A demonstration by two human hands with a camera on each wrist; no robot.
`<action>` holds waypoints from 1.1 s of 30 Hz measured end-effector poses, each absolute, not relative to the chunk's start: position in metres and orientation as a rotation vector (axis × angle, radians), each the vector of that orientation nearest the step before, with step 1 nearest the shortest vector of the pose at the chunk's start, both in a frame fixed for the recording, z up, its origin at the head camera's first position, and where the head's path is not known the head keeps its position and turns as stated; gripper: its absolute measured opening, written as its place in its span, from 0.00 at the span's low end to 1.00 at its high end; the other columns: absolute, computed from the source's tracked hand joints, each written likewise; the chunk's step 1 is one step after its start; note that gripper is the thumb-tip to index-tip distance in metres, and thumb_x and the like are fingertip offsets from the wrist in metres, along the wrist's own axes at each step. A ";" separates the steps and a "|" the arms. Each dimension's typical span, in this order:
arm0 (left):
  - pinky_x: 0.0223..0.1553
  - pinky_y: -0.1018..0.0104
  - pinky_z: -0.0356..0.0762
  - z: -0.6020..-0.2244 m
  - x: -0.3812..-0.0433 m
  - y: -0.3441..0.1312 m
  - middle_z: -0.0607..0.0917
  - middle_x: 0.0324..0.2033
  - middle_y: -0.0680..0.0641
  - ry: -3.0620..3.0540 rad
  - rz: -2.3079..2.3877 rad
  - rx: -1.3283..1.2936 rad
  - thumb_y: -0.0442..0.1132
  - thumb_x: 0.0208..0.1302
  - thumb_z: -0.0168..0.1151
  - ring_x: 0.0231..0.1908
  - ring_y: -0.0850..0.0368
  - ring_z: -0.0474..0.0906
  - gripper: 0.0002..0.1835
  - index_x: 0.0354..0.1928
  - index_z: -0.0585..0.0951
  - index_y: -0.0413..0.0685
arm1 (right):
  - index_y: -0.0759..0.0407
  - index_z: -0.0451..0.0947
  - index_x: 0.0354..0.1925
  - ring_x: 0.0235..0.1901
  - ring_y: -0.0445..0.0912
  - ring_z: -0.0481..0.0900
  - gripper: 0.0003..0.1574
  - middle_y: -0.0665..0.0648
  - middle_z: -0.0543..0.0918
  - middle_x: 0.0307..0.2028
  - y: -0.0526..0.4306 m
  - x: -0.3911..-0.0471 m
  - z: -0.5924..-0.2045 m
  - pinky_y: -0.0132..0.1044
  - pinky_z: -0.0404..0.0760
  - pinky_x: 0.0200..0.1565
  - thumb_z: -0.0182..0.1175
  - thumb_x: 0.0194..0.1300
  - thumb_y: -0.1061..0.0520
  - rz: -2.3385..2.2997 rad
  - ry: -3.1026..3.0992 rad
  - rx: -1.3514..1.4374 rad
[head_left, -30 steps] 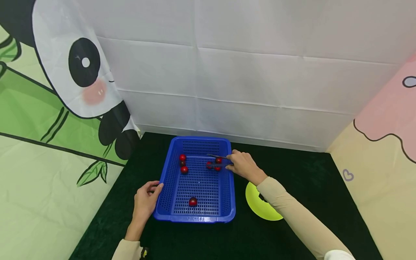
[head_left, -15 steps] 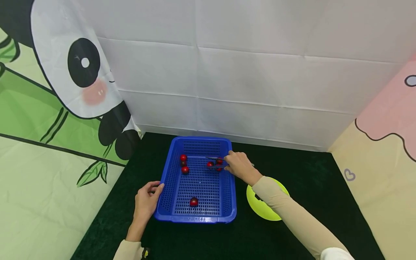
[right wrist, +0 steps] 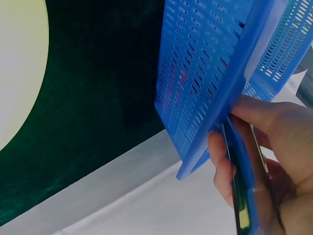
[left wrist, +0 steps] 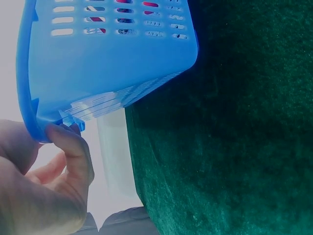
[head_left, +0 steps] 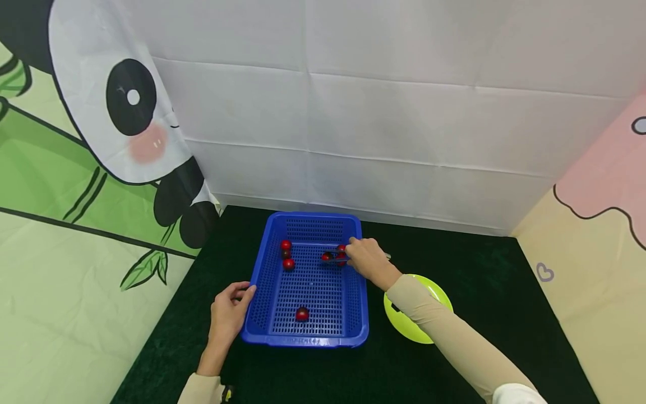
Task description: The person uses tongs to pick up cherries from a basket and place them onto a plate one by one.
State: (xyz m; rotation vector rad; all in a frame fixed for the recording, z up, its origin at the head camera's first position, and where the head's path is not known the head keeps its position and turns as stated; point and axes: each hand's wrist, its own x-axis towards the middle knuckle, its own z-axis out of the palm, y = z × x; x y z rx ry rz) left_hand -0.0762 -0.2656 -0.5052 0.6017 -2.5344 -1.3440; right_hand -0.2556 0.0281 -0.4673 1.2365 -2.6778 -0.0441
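A blue perforated plastic basket (head_left: 315,340) stands on the dark green cloth. My left hand (head_left: 227,317) pinches its left rim; in the left wrist view the thumb and fingers (left wrist: 73,147) meet at that rim. Over the right rim, my right hand (head_left: 370,261) grips metal tongs (right wrist: 254,176). The tongs' tips reach in among a right-hand cluster of small red tomatoes (head_left: 327,256); whether they squeeze one cannot be told. Another tomato group (head_left: 288,264) lies along the basket's left side, with a dark one between red ones. A single tomato (head_left: 302,314) sits near the front.
A yellow-green plate (head_left: 411,328) lies right of the basket, partly under my right forearm (head_left: 454,336). Behind the table hangs a white cloth wall (head_left: 368,123), with printed panels at both sides.
My right hand has shifted slightly left and toward me, and the tongs' arms are closer together. The left hand keeps its place on the rim.
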 end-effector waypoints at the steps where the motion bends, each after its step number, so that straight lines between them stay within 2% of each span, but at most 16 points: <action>1: 0.29 0.72 0.77 -0.506 -0.076 -0.266 0.86 0.41 0.38 -2.536 -1.347 0.601 0.44 0.78 0.59 0.31 0.55 0.81 0.18 0.59 0.80 0.37 | 0.60 0.87 0.35 0.21 0.43 0.72 0.12 0.55 0.79 0.28 0.028 -0.256 -0.467 0.34 0.79 0.26 0.75 0.62 0.52 -0.048 -2.687 1.233; 15: 0.30 0.72 0.77 -0.506 -0.078 -0.267 0.86 0.41 0.37 -2.523 -1.364 0.599 0.44 0.77 0.59 0.31 0.55 0.82 0.19 0.58 0.80 0.36 | 0.59 0.86 0.34 0.20 0.43 0.71 0.11 0.54 0.78 0.27 0.036 -0.254 -0.466 0.33 0.77 0.24 0.75 0.63 0.52 -0.003 -2.621 1.243; 25: 0.30 0.73 0.77 -0.505 -0.078 -0.268 0.86 0.42 0.37 -2.524 -1.368 0.618 0.45 0.77 0.60 0.32 0.54 0.82 0.19 0.58 0.81 0.37 | 0.61 0.88 0.45 0.21 0.43 0.73 0.15 0.55 0.80 0.29 0.048 -0.251 -0.460 0.31 0.76 0.25 0.73 0.65 0.52 0.046 -2.558 1.239; 33: 0.32 0.74 0.77 -0.506 -0.078 -0.269 0.86 0.44 0.36 -2.539 -1.379 0.633 0.46 0.77 0.60 0.33 0.53 0.83 0.20 0.59 0.80 0.37 | 0.63 0.88 0.49 0.22 0.42 0.75 0.20 0.55 0.82 0.30 0.064 -0.247 -0.461 0.28 0.74 0.24 0.76 0.62 0.54 0.220 -2.543 1.182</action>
